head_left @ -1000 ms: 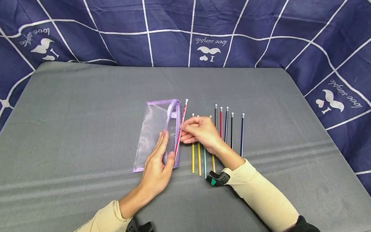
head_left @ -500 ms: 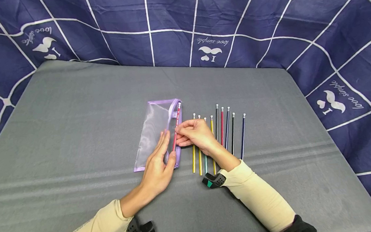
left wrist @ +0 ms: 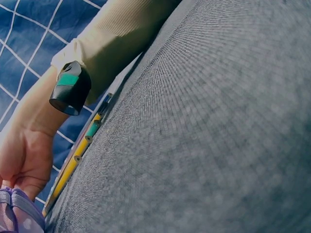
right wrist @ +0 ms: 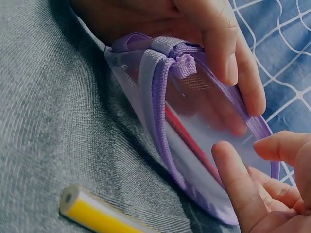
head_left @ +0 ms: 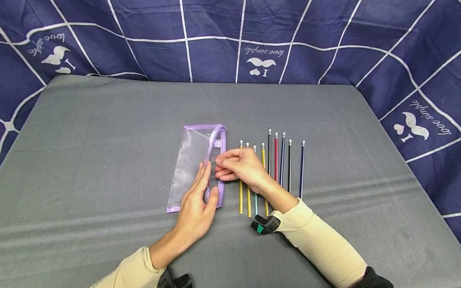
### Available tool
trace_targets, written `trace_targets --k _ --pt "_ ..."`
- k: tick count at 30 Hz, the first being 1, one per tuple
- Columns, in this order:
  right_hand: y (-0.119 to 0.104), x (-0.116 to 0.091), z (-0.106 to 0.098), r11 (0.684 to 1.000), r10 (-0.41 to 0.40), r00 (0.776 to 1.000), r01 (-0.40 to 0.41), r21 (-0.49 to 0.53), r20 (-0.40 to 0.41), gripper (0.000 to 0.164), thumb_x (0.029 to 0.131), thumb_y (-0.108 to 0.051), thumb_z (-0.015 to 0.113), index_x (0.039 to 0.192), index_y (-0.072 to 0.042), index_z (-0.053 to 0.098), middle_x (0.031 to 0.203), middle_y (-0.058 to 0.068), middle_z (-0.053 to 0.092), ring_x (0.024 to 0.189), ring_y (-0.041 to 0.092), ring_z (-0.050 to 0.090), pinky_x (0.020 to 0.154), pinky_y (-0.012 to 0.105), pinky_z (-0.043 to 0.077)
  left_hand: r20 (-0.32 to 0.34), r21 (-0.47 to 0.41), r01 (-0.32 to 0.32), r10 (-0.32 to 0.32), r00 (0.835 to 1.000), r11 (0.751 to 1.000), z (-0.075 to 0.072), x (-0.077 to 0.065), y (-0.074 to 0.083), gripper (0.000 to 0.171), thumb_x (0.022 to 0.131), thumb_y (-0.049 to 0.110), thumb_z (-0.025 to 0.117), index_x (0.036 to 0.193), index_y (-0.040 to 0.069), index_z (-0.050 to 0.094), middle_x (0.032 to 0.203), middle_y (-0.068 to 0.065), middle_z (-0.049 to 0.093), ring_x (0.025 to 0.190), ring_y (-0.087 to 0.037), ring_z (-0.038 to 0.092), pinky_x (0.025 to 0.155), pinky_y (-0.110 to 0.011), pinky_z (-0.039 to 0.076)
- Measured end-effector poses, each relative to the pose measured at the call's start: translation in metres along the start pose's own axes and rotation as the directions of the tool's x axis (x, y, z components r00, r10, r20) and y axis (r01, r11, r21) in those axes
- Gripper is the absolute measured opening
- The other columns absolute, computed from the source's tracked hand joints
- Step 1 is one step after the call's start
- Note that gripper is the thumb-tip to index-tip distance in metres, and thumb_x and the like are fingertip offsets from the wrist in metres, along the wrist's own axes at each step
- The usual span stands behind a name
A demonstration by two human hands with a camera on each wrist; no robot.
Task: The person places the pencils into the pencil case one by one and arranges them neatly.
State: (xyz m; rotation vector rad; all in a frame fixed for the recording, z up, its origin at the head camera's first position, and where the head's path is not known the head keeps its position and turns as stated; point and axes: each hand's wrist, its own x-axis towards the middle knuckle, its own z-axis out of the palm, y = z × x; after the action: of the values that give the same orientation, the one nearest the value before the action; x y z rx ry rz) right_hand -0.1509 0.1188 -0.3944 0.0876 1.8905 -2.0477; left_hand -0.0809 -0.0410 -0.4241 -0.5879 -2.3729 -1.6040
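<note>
A see-through mesh pencil pouch (head_left: 188, 154) with purple trim lies on the grey surface, its zipped mouth gaping to the right. My left hand (head_left: 197, 211) holds the pouch beside that mouth, fingers along the upper mesh and thumb by the rim. Inside, a red pencil (right wrist: 187, 136) shows in the right wrist view; in the head view it is mostly hidden. At the mouth is my right hand (head_left: 242, 168), thumb and a finger spread apart with nothing between them. Next to it lie yellow pencils (head_left: 241, 198) and a teal pencil (head_left: 255, 201), partly covered by that hand.
Farther right lie a red pencil (head_left: 276, 156), dark blue pencils (head_left: 302, 169) and black pencils (head_left: 289, 161), roughly parallel. The grey surface (head_left: 102, 141) extends around everything. A blue checked cloth (head_left: 211, 17) hangs along its back and sides.
My right hand has moved left to the pouch mouth. The red pencil it pinched has gone into the pouch, and its fingers have parted from it. My left hand has stayed put.
</note>
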Motion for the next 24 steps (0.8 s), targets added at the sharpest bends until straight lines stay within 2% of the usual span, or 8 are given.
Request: trace_targets --k 11,24 --pt "-0.0023 -0.0016 -0.0014 0.999 -0.034 0.999 0.034 0.035 0.013 0.027 0.092 0.007 0.059 0.114 0.022 0.058 0.075 0.011 0.070 0.062 0.015 0.070 0.061 0.028 0.061 -0.012 -0.001 -0.025 0.025 1.000 1.000 0.0002 -0.0001 -0.0006 0.056 0.094 0.001 0.057 0.146 -0.009 0.038 0.152 -0.022 0.037 0.144 -0.032 0.031 0.118 -0.047 0.025" --pt "-0.0027 -0.0024 -0.0041 0.998 -0.056 0.998 0.056 0.016 0.009 0.028 0.093 0.005 0.060 0.115 0.022 0.058 0.075 0.011 0.070 0.061 0.014 0.070 0.060 0.028 0.061 -0.008 -0.001 -0.022 0.022 1.000 1.000 0.0003 -0.0004 -0.0006 0.056 0.094 0.001 0.057 0.146 -0.011 0.038 0.152 -0.023 0.036 0.143 -0.035 0.030 0.117 -0.050 0.025"
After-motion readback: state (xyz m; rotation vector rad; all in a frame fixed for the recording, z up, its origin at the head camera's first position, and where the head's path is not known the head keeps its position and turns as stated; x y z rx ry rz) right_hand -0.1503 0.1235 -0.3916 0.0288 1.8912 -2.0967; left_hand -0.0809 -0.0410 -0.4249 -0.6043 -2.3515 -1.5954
